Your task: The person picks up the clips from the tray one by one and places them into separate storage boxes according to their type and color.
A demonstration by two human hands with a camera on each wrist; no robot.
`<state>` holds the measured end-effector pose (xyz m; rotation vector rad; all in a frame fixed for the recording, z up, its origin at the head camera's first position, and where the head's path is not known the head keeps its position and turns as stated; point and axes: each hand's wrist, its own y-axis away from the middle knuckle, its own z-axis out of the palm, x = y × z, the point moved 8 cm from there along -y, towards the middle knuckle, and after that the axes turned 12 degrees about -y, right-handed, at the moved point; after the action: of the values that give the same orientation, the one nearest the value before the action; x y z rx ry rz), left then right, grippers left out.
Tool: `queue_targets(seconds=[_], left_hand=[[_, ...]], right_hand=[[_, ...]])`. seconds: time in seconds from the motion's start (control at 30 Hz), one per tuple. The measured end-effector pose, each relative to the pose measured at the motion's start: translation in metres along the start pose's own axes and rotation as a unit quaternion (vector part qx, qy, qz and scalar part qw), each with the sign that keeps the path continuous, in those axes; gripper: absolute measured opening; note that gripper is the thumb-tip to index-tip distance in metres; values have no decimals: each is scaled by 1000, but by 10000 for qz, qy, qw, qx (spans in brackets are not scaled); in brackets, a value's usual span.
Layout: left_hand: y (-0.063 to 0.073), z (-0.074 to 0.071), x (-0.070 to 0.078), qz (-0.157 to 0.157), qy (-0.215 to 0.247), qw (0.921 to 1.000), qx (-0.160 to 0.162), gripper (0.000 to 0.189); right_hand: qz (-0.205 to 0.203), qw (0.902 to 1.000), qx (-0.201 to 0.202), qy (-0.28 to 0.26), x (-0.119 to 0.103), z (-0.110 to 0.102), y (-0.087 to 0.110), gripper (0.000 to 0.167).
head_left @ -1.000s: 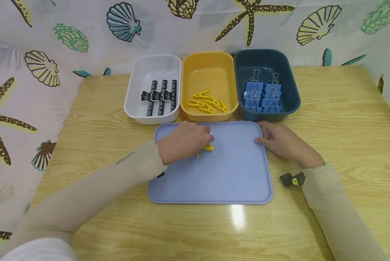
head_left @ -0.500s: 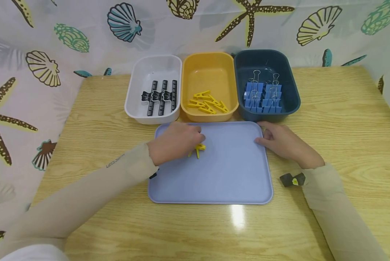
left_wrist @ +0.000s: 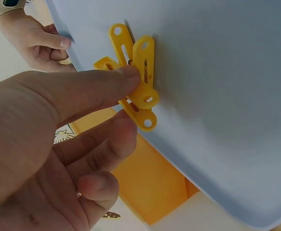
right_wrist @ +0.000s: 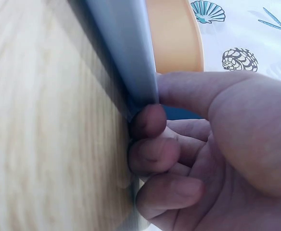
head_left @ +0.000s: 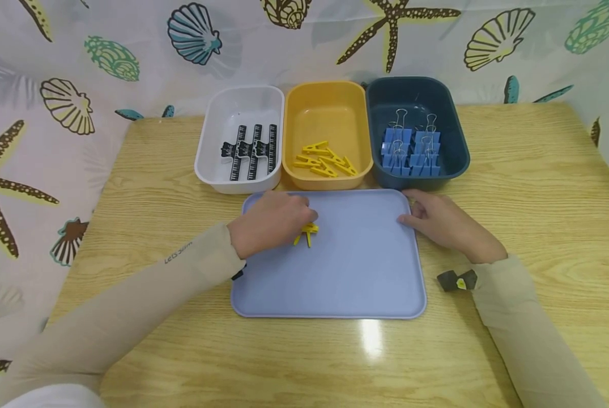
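Over the left part of the blue-grey tray (head_left: 360,277), my left hand (head_left: 273,222) pinches a yellow clothespin (head_left: 310,228). Seen from the left wrist, the thumb presses on a small cluster of yellow clothespins (left_wrist: 145,53) that cross one another against the tray; how many are held cannot be told. The index fingertip is mostly hidden behind them. My right hand (head_left: 444,224) holds the tray's far right corner. In the right wrist view its thumb lies along the tray rim (right_wrist: 131,53), with the other fingers curled against the outer side.
Beyond the tray stand a white bin (head_left: 213,144) with black piano-print clips (head_left: 252,153), a yellow bin (head_left: 324,116) with several yellow clothespins (head_left: 324,160), and a dark blue bin (head_left: 459,153) with blue binder clips (head_left: 410,150). A shell-patterned cloth (head_left: 284,56) hangs behind the wooden table (head_left: 304,362).
My left hand has shifted a little to the left over the tray, and more of the yellow clothespins shows below its fingers. The right hand keeps its place at the tray corner.
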<state>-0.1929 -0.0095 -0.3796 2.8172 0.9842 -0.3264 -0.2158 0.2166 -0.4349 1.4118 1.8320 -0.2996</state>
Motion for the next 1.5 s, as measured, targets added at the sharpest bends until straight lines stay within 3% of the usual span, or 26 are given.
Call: queue_targets(seconds=[0.27, 0.87, 1.5], left_hand=[[-2, 4, -3, -204, 431, 9988, -86, 29], [-7, 5, 0, -150, 638, 9977, 163, 30], [-18, -1, 9, 31, 300, 9994, 185, 31]], right_hand=[[8, 10000, 4, -8, 1, 0, 0, 48], [-46, 10000, 28, -25, 2, -1, -1, 48], [-26, 10000, 14, -37, 1, -2, 0, 49]])
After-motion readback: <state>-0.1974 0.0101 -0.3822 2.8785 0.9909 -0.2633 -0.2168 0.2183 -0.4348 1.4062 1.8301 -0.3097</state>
